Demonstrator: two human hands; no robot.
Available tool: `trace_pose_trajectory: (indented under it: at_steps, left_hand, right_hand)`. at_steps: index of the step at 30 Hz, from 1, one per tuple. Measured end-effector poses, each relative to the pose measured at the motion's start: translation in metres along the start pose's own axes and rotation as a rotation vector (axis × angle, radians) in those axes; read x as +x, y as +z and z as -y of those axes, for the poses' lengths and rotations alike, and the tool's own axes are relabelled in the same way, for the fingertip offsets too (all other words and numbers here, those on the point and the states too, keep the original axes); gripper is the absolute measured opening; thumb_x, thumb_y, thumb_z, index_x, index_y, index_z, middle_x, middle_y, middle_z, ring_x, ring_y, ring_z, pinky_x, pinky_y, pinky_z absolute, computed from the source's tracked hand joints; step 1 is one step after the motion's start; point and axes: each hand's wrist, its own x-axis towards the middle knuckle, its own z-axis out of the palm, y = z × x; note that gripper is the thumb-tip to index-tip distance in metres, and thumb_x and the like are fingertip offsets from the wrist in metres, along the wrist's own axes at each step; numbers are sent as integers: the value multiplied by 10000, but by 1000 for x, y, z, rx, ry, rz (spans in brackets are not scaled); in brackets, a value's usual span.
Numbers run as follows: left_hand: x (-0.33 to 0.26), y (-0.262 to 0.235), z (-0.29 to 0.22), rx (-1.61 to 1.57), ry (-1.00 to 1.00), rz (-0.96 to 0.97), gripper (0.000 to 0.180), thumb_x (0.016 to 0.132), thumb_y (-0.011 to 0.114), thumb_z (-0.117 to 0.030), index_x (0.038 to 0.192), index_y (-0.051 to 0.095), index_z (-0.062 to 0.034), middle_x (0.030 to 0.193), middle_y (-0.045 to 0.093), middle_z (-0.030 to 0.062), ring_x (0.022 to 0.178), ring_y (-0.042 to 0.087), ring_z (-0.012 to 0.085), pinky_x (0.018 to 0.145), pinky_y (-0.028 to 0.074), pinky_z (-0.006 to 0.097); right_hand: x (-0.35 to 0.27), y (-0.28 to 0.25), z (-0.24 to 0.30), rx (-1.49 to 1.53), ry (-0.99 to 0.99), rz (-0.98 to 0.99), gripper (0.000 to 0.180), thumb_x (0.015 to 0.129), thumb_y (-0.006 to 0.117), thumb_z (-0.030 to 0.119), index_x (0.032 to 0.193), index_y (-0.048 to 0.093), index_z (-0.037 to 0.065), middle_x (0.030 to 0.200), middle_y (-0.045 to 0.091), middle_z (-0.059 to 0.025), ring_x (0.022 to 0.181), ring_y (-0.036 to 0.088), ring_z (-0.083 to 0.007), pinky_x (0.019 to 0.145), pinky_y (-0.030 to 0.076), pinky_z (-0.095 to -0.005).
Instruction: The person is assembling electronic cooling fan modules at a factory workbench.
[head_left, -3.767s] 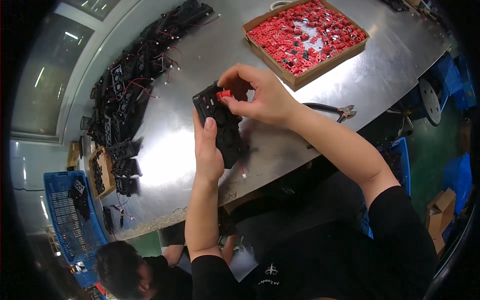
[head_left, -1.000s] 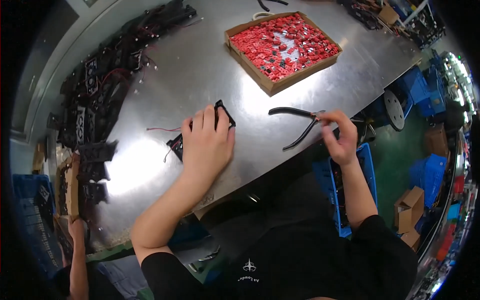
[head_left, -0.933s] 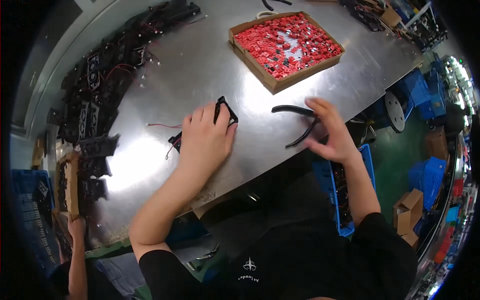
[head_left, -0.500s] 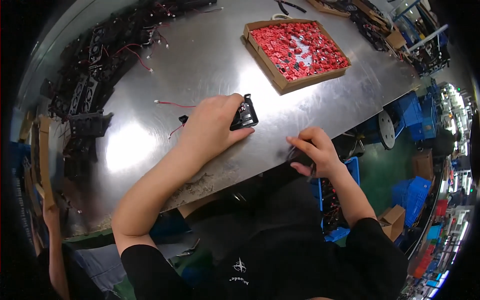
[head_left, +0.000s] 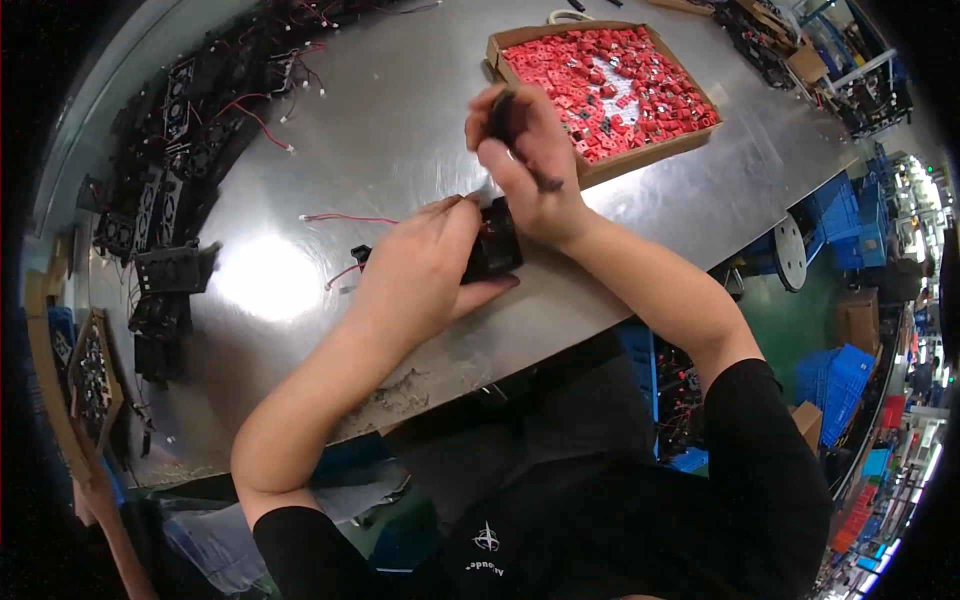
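My left hand [head_left: 420, 255] is wrapped round a black plastic housing [head_left: 497, 250] and holds it down on the metal table. A thin red wire [head_left: 350, 217] with a white plug trails out from under that hand, and a small black part [head_left: 361, 254] on another wire lies beside it. Just above the housing is my right hand [head_left: 545, 150], its fingers curled round a dark slim tool [head_left: 502, 112]. One dark end of it shows near the thumb; its exact kind is hidden by the fingers.
Beyond my right hand stands a shallow cardboard box [head_left: 655, 157] full of small red parts. Black fan assemblies [head_left: 165, 215] with loose wires are piled along the left. A blue crate [head_left: 648, 370] sits below the table's front edge. Another person's arm [head_left: 105, 510] shows at lower left.
My right hand has come up from the table's front edge, moving left and away from me to above the housing. My left hand keeps hold of the housing.
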Motion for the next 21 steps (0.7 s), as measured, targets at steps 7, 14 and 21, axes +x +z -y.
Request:
trace_pose_trajectory:
  at_steps: [7, 14, 21]
  left_hand:
    - [-5, 3, 1, 245, 80, -90, 673, 750, 928, -334, 1222, 568, -17, 1245, 707, 223, 1208, 681, 420, 1078, 505, 556]
    - [4, -8, 4, 171, 42, -10, 586, 816, 887, -305, 1238, 605, -13, 1368, 660, 223, 1225, 656, 459, 1122, 474, 568]
    - [5, -6, 18, 23, -35, 24, 541, 844, 861, -235, 1264, 608, -6, 1392, 675, 181, 1207, 667, 409, 1023, 545, 476]
  right_hand:
    - [-7, -2, -2, -582, -36, 224, 549, 777, 665, -70, 1312, 639, 53, 1000, 646, -86, 819, 623, -193, 736, 514, -316]
    - [3, -17, -9, -653, -78, 332, 475, 824, 633, -34, 1292, 665, 43, 973, 676, -122, 812, 665, -292, 736, 532, -380]
    - [22, -32, -8, -330, 67, -4, 540, 954, 722, 120, 1470, 576, 52, 1141, 680, -91, 854, 620, -105, 717, 504, -240]
